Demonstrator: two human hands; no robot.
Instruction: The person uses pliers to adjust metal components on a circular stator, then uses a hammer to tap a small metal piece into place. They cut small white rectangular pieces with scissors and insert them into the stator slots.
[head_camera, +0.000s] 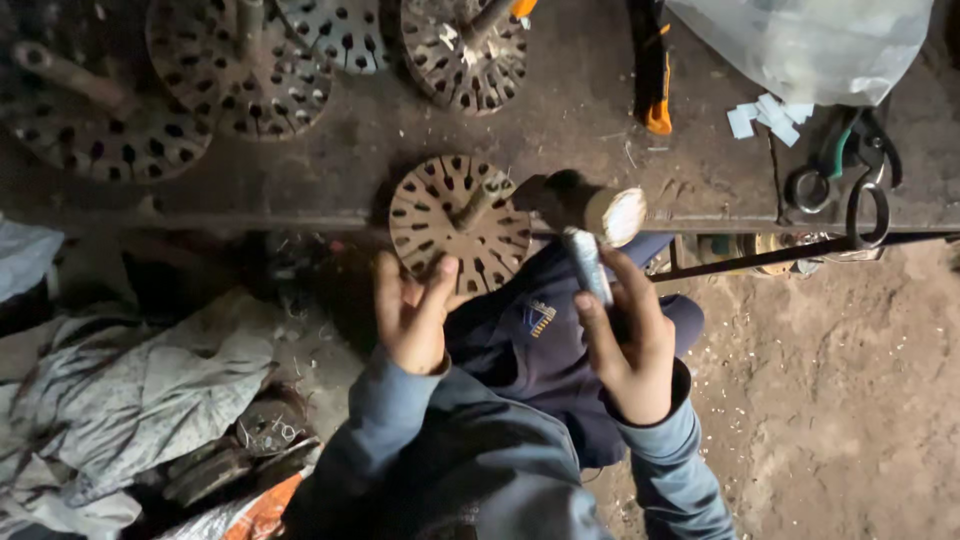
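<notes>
A rusty round slotted metal disc (440, 215) with a short shaft (482, 197) through its middle lies at the front edge of the dark workbench (570, 120). My left hand (412, 312) grips the disc's near rim with thumb and fingers. A hammer, its metal handle (587, 266) upright, is clasped in my right hand (630, 345). The hammer's cylindrical head (588, 205) hovers just right of the shaft, with its pale round face pointing right.
Several similar slotted discs (240, 60) with shafts lie at the back of the bench. An orange-handled tool (652, 70), a clear plastic bag (805, 45), paper scraps (768, 115) and scissors (850, 170) sit at right. Crumpled cloth (130, 400) lies on the dirt floor at left.
</notes>
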